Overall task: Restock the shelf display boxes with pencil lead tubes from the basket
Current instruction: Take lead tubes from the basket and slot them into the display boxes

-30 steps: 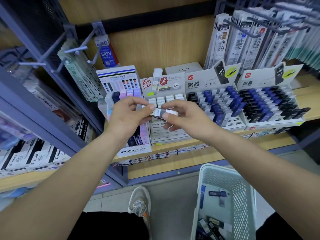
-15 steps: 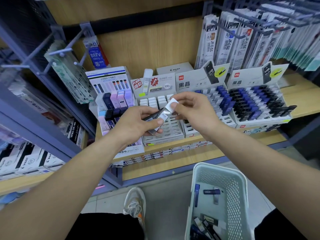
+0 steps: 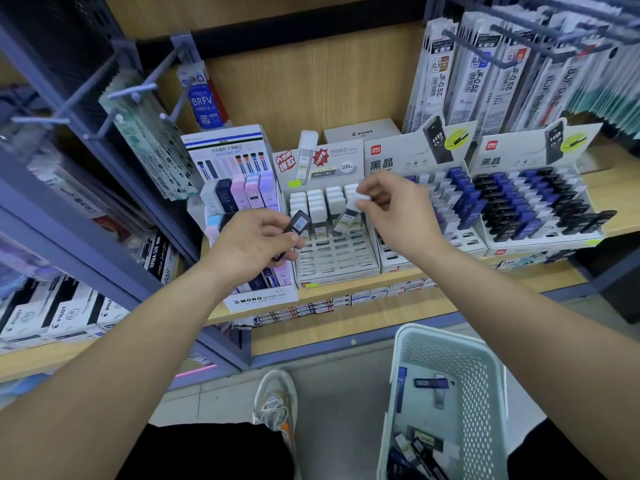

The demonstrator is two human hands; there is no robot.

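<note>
Nearest, below the right grip, a pale green perforated plastic basket (image 3: 481, 393) holds loose dark and blue pencil lead tubes (image 3: 429, 382). Farther up, the left hand (image 3: 252, 244) curls round a flat black lead tube with a white label (image 3: 296, 225), thumb pressed on its face. Just right of that grip, the right hand (image 3: 398, 213) pinches the cap of a clear, white-capped lead tube (image 3: 348, 216), tilted, its lower end at the slots of the white cardboard display box (image 3: 332, 261); whether it is seated I cannot tell. Behind this grip stand rows of white-capped tubes (image 3: 315, 199).
</note>
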